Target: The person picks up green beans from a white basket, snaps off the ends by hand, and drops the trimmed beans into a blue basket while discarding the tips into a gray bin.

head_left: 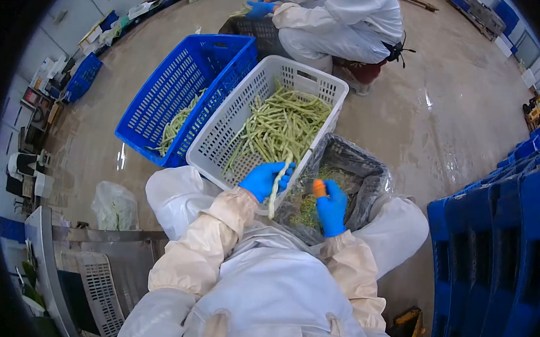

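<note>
My left hand [260,179], in a blue glove, is closed around a few long pale green beans [275,193] that point down toward my lap. To its right, my right hand [332,210], also blue-gloved, has its fingers drawn together above a black-lined bin [376,169]. A short orange piece [319,188] shows at its thumb side; whether it is a cover or a held tool, I cannot tell. Bean trimmings [307,213] lie in the bin. Just beyond my left hand, a white slatted crate [213,141] holds a heap of green beans [282,123].
A blue crate [157,93] with more beans [177,126] stands left of the white one. Ahead sits another person [347,25] in white, wearing blue gloves, beside a dark crate [256,35]. Blue pallets [494,244] are stacked on the right; a plastic bag [115,205] lies left.
</note>
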`<state>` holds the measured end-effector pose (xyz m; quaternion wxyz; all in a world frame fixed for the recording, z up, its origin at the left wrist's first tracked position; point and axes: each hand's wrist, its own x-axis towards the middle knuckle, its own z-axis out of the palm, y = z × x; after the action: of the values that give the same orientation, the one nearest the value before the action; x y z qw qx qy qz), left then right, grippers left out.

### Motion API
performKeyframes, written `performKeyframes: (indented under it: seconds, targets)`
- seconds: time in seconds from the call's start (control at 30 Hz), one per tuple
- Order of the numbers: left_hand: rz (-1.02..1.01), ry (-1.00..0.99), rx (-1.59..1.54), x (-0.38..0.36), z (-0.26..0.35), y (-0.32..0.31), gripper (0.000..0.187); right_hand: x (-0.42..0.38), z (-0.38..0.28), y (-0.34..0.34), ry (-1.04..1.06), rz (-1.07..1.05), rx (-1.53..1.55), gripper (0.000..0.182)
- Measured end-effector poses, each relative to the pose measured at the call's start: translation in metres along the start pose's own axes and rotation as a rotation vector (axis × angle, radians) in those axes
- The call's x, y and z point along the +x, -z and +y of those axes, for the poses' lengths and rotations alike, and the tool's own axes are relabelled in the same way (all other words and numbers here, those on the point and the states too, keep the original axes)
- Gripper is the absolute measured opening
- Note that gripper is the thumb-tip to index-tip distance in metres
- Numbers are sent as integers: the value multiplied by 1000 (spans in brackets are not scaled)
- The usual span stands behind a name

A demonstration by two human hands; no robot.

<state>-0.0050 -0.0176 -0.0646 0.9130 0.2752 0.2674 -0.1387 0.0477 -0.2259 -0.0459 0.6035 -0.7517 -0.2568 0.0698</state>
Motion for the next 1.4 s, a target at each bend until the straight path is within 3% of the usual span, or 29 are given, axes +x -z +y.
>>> performKeyframes:
  seconds: [0.07,0.1,0.23,0.3,0.33,0.4,0.5,0.7,0.9,1.13,1.33,1.4]
  targets:
    - [-85,-52,-387,1,5,3,26,6,9,14,-173,8,-274,10]
    - [-34,-59,-511,0,9,0,24,5,25,7,103,138,-134,10]
    - [-5,-205,-523,8,18,5,25,-1,17,3,306,56,-404,11]
    - [19,-279,-513,15,18,8,25,-7,15,-4,-38,-168,-42,16]
    - [47,-351,-505,18,17,6,25,-7,6,-6,-37,-165,-44,16]
    - [121,-446,-436,15,18,-11,27,-8,-18,-6,-257,-300,683,19]
    - [310,-749,-204,11,16,-29,26,-9,-19,-7,-311,-341,697,21]
    - [447,-1004,97,0,13,-76,24,-8,-11,-11,-400,-269,659,21]
    - [436,-1085,275,-6,5,-99,23,-9,-7,-13,-469,-231,772,18]
    - [390,-1101,258,-3,-1,-96,28,-14,5,-18,-448,-113,670,17]
    - [408,-1013,36,12,-6,-80,25,-15,10,-19,-445,15,735,14]
    - [417,-919,-166,22,-8,-69,23,-15,7,-17,-450,63,739,12]
